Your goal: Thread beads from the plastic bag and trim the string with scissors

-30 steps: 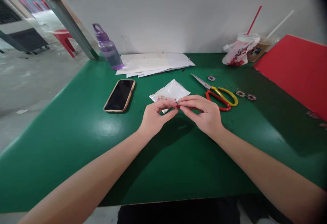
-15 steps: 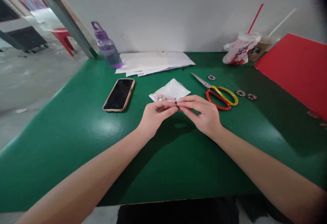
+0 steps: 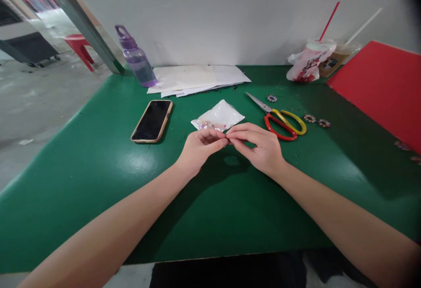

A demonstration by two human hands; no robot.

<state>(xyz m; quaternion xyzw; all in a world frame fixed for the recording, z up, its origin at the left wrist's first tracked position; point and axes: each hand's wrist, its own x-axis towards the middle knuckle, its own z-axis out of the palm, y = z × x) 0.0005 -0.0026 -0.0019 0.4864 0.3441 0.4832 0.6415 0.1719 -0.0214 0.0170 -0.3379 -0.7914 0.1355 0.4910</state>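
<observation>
Both forearms are reaching forward; the left hand (image 3: 197, 147) and right hand (image 3: 263, 147) are meeting fingertip to fingertip, pinching.

Bright daylight, table (image 3: 82, 178) glare (corners vignetted), sharp

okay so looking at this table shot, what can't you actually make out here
Head view, the only one:
- What the left hand and right hand pinch together: too small, covered by the fingertips.
- Contents of the clear plastic bag: small coloured bits, too tiny to identify.
- Red board: cut off by the right edge.
- Drink cups: partly wrapped in a bag.
</observation>
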